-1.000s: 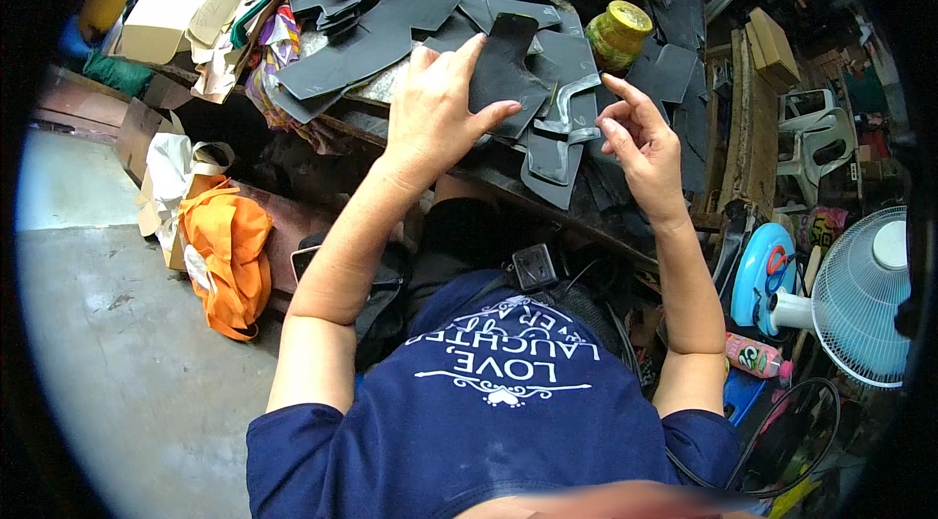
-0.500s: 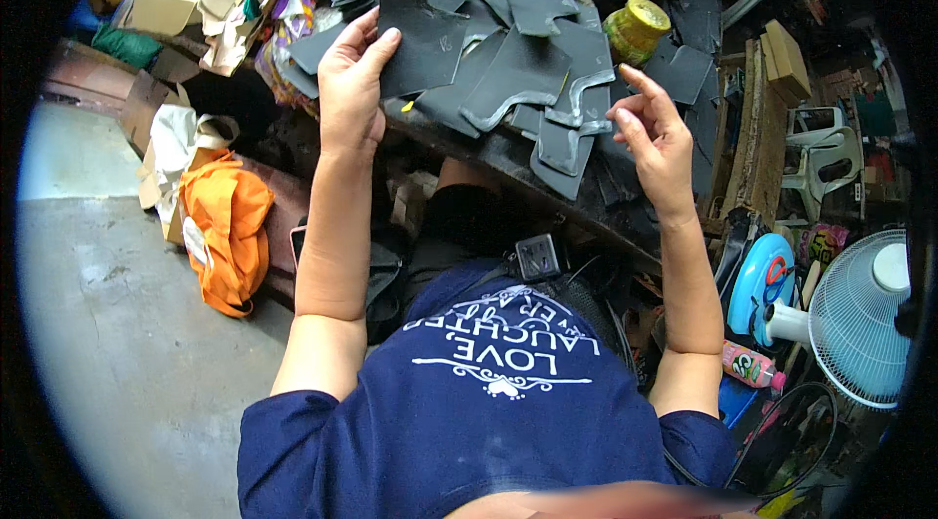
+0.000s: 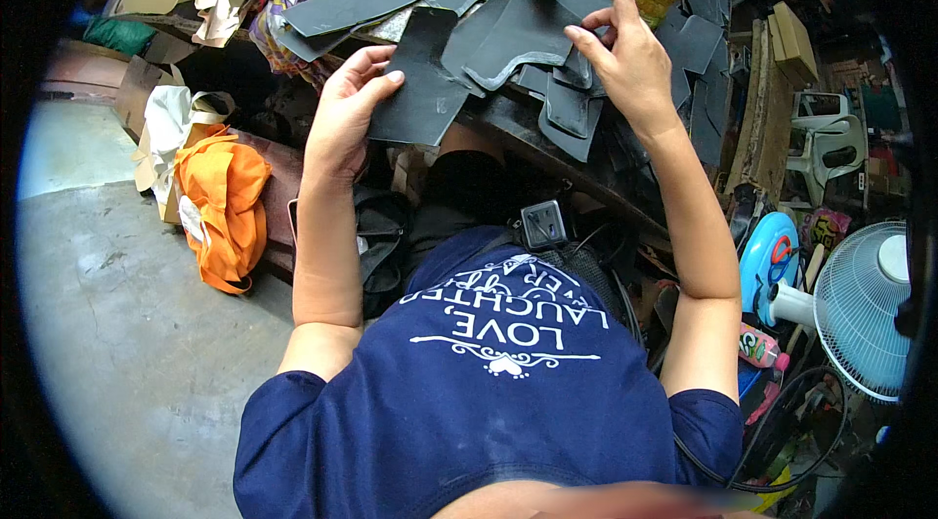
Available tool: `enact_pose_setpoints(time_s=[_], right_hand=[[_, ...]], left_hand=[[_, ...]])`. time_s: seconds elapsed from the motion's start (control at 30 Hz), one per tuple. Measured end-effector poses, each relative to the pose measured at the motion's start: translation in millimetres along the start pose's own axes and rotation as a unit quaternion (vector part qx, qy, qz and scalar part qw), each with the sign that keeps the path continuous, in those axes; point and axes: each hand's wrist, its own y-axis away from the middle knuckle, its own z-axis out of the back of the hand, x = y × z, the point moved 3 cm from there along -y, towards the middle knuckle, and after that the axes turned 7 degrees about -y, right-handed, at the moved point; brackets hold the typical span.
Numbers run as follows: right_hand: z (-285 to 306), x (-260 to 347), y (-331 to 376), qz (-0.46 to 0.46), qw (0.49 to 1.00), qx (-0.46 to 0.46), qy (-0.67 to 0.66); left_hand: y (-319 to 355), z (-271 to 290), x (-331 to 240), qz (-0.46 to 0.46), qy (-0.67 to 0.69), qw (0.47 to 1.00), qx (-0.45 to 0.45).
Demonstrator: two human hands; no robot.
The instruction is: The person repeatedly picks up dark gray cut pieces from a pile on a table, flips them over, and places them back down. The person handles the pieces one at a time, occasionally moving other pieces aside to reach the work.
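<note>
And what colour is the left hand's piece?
The piece is dark grey, nearly black, shown best in head view.

Well out to the left of the left hand (image 3: pixel 352 113), and lower, spreads a grey concrete floor (image 3: pixel 127 324) — scuffed, stained, brighter toward its far end. Nearer that hand, a low reddish-brown ledge (image 3: pixel 262 167) borders the floor. A dark worktable (image 3: pixel 508 118) extends beneath and beyond the hands, its front edge slanting down toward the right. Right of the right hand (image 3: pixel 630 69), a long rough wooden plank (image 3: pixel 747 118) lines the table's side; past it, a pale plastic chair (image 3: pixel 831 140) stands in dimmer light. Lower right of that hand sits a white electric fan (image 3: pixel 862 309) — its blades pale blue.
</note>
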Motion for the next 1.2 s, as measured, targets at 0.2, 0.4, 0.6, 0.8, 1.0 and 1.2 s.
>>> enact_pose_setpoints(time_s=[0.2,0.4,0.6,0.8,1.0,1.2], right_hand=[[1,-15,-16,-0.052,0.968,-0.018,-0.245],[12,-26,-11,-0.081,0.964,-0.009,-0.255],[-13,-3,-9,-0.004,0.998,0.013,-0.058],[-12,-18,-22,-0.065,0.954,0.019,-0.293],[29,-42,-3,-0.169,0.908,-0.029,-0.381],[59,-46,11,-0.179,0.894,-0.07,-0.405]], left_hand=[[2,1,8,0.017,0.049,0.999,-0.005],[0,-4,11,0.032,0.073,0.996,0.034],[-5,-25,16,0.039,0.069,0.995,0.059],[-1,-18,18,0.036,0.082,0.995,0.038],[3,-1,21,0.045,0.088,0.994,0.037],[3,7,19,0.039,0.077,0.996,0.035]])
